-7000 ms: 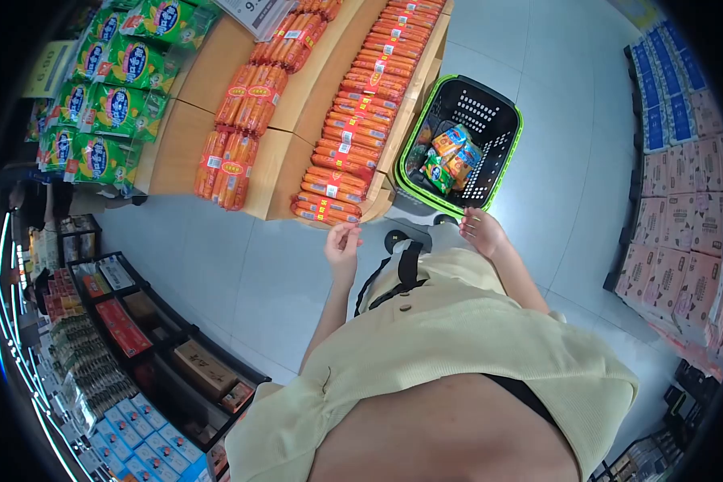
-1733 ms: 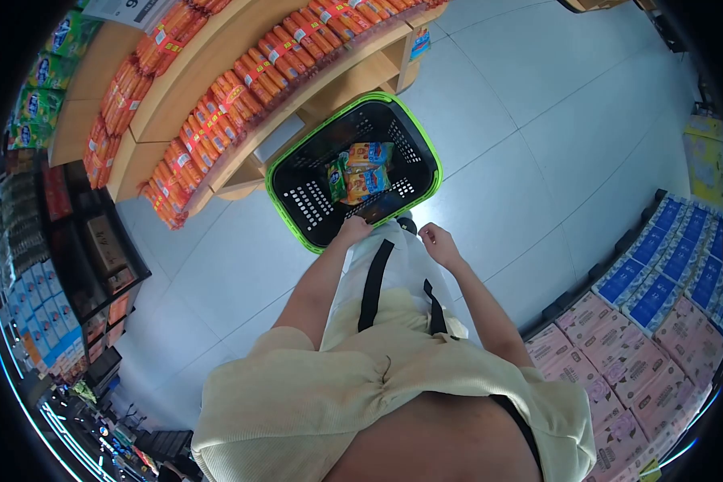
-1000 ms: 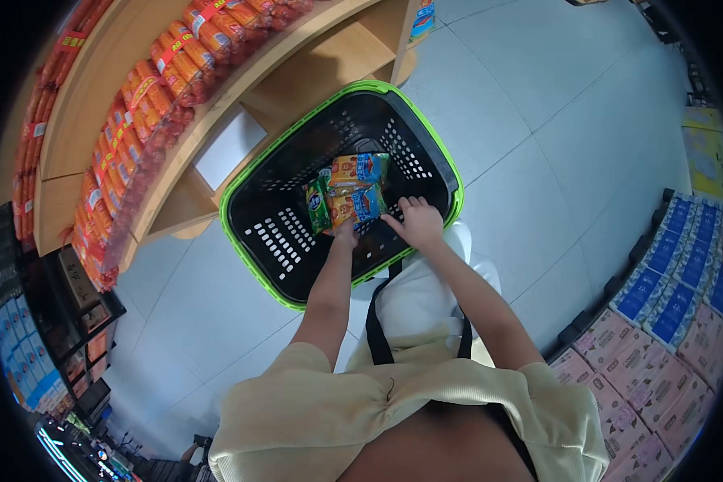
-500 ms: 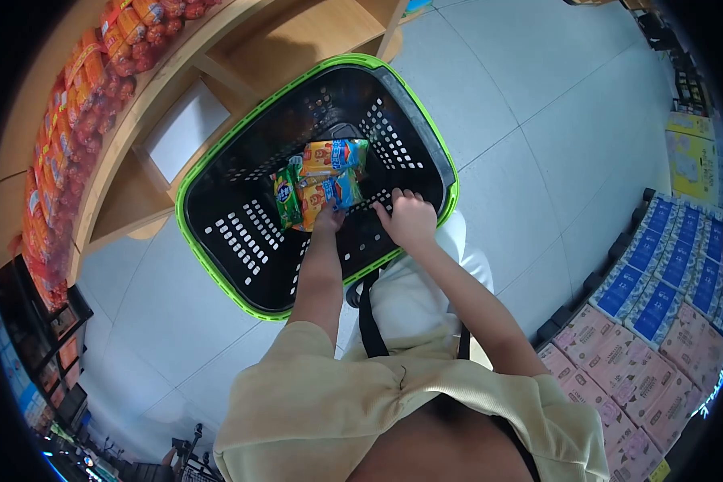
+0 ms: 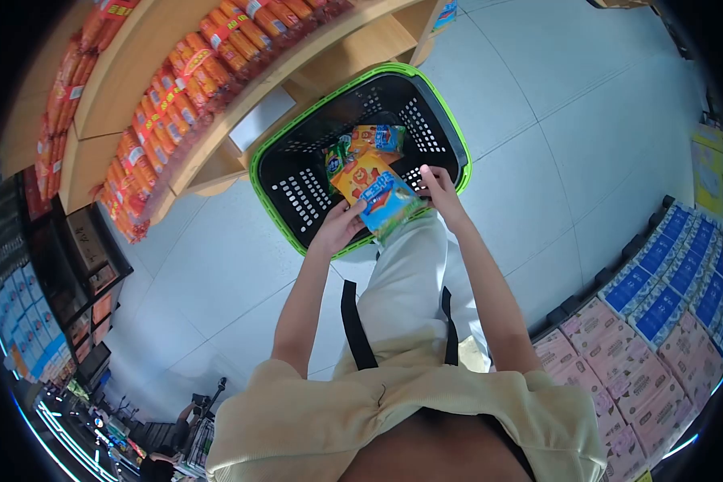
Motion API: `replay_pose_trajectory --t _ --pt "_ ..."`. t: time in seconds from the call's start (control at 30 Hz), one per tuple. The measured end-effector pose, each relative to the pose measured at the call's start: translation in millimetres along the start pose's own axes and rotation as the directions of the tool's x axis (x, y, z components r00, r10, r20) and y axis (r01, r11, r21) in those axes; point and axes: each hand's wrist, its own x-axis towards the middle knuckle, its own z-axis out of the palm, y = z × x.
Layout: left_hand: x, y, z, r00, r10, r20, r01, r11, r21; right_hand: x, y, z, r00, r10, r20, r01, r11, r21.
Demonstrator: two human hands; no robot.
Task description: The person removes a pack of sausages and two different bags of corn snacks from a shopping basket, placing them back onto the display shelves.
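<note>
My left hand [image 5: 340,230] is closed on the lower left edge of an orange and blue snack bag [image 5: 376,193] with a cartoon lion on it. The bag is tilted above the near side of a black shopping basket with a bright green rim [image 5: 259,186]. Just beyond the bag's right edge is my right hand [image 5: 442,193], its fingers apart and holding nothing. Inside the basket lie another orange and blue bag [image 5: 381,137] and a green bag [image 5: 332,165], both partly covered by the held one.
A curved wooden shelf [image 5: 217,153] stands at the upper left, stacked with red-orange packs of sausages [image 5: 169,104]. To the right are stacked blue and white packs [image 5: 659,257] and pink packs [image 5: 618,345]. Grey floor tiles [image 5: 506,96] surround the basket.
My left hand has lifted one orange and blue bag up from the basket floor toward me. My right hand has come off the rim area to beside the bag. The view has shifted.
</note>
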Motion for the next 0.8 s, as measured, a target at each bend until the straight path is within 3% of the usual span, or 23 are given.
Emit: replay_pose_trajectory --t 0.03,0.1,0.13,0.17,0.23,0.43,0.5,0.53,0.6,0.63,0.7,0.8 --pt "-23.3 7.8 14.0 1.0 0.014 -0.006 -0.014 1.0 0.007 -18.8 -16.0 1.5 1.0 -0.008 0.014 0.008 1.0 0.007" --pt "-64.1 21.8 36.3 0.996 0.042 0.078 -0.063 0.957 0.283 -52.1 -37.4 2.8 0.91 0.118 0.398 -0.118 0.993 -0.025" --pt "-81.1 27.6 46.2 0.995 0.059 0.078 -0.08 0.952 0.296 -70.6 -38.5 11.3 0.91 0.02 0.414 -0.007 0.999 -0.034" --pt "-96.3 32.7 56.3 0.99 0.074 0.123 -0.119 0.9 0.42 -89.4 -36.2 18.9 0.9 -0.082 0.428 0.11 0.993 -0.04" --pt "-119.4 37.3 72.4 0.976 0.109 0.19 -0.198 0.81 0.552 -122.5 -36.1 21.7 0.952 -0.149 0.268 0.228 0.928 -0.295" --pt "-165.1 13.5 101.0 0.954 -0.021 0.299 -0.188 0.734 0.653 -209.4 -13.0 3.3 0.969 -0.199 0.146 0.188 0.978 0.092" --pt "-184.5 -2.3 125.4 0.969 -0.049 0.243 -0.121 0.761 0.638 -237.9 -16.8 -12.4 0.97 -0.218 0.103 0.213 0.975 0.055" --pt "-187.5 -13.2 132.0 0.956 -0.032 0.291 -0.166 0.759 0.63 -250.8 -19.4 -19.4 0.958 -0.262 0.114 0.257 0.965 0.057" --pt "-207.1 -30.3 150.9 0.944 -0.026 0.329 -0.197 0.755 0.626 -280.6 -20.8 -34.7 0.927 -0.365 0.089 0.349 0.923 0.159" --pt "-220.4 -32.4 166.9 0.935 -0.049 0.351 -0.199 0.745 0.636 -295.9 -23.2 -43.6 0.863 -0.49 0.123 0.457 0.861 0.224" --pt "-234.9 -47.0 178.8 0.887 -0.142 0.44 -0.177 0.775 0.606 -331.9 -31.6 -59.7 0.842 -0.531 0.098 0.52 0.846 0.118" --pt "-273.4 -63.4 199.1 0.896 -0.002 0.445 -0.339 0.644 0.686 -377.7 -36.8 -76.9 0.82 -0.557 0.132 0.535 0.828 0.169"
